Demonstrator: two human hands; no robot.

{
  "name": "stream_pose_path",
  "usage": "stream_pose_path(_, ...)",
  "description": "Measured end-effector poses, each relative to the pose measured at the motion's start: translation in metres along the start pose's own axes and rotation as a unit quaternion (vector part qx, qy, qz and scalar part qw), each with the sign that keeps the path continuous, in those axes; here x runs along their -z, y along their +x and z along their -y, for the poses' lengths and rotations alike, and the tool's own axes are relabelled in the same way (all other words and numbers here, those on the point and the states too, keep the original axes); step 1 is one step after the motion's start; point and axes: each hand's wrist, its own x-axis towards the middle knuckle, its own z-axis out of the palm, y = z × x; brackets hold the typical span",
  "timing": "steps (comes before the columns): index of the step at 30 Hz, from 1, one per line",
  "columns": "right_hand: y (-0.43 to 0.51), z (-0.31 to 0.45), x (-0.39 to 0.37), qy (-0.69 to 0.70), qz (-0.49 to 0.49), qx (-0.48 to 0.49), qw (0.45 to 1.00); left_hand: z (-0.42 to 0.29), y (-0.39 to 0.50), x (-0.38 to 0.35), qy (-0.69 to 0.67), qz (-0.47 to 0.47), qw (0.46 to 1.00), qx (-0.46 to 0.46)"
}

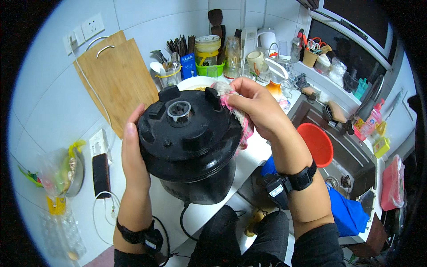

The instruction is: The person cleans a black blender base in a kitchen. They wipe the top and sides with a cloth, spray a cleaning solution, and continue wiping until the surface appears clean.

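Note:
A black motor base (196,150), apparently of a blender, stands in front of me at the counter's edge. A metal-rimmed drive socket (179,110) sits in the middle of its round top, with raised lugs around it. My left hand (135,153) lies along the left side of the base and steadies it. Pinched in my right hand (260,105) is a frayed white and pink cloth (246,128), which rests against the right rim near a lug. A black power cord (183,217) hangs from the base's lower front.
Behind the base are a white bowl (196,82), a cutlery cup (169,76) and glassware. Wooden cutting boards (116,76) lean on the left wall. A phone (101,175) with a white cable lies at left. A red basin (315,143) sits in the right-hand sink (353,157).

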Motion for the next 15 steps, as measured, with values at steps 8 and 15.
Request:
stream_pose_path(8,0.061,-0.006,-0.019,0.007,0.100,-0.026,0.995,-0.003,-0.002,-0.003,-0.063,-0.003,0.998,0.006)
stream_pose_path(15,0.045,0.039,0.003,-0.305,0.134,-0.053,0.941,0.005,0.001,0.003,-0.014,-0.009,1.000,-0.005)
